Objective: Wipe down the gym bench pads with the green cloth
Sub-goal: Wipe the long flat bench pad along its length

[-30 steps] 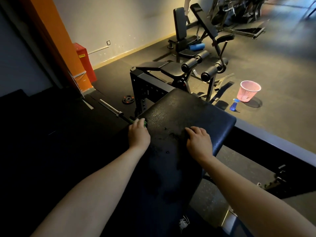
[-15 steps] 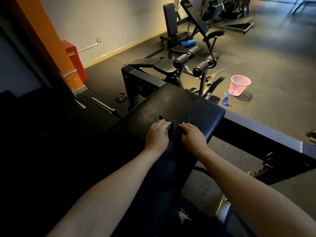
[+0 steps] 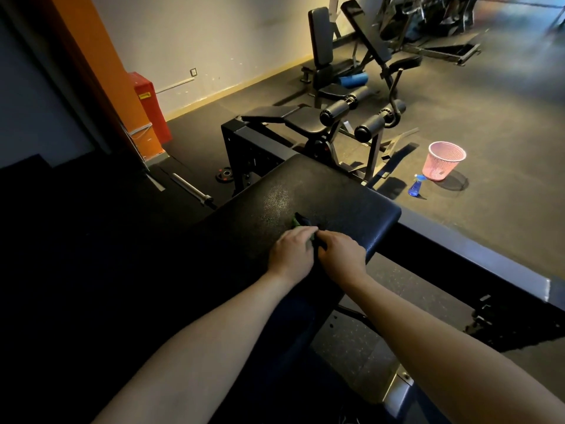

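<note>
A black textured bench pad [image 3: 321,197] stretches away from me in the middle of the view. My left hand [image 3: 292,255] lies on it and holds the green cloth [image 3: 298,221], of which only a small dark green fold shows beyond the fingers. My right hand [image 3: 342,257] sits right beside the left, fingers curled down toward the cloth and the pad; whether it grips the cloth is hidden. Both hands touch or nearly touch near the pad's right half.
A blue spray bottle [image 3: 415,186] and a pink mesh bin [image 3: 443,160] stand on the floor to the right. Another bench with roller pads [image 3: 336,113] is just beyond. A barbell [image 3: 191,189] and weight plate [image 3: 226,174] lie left; a metal frame rail [image 3: 489,264] runs right.
My left hand slid with the cloth from the pad's left edge rightward until it met my right hand, which stayed near the pad's right side.
</note>
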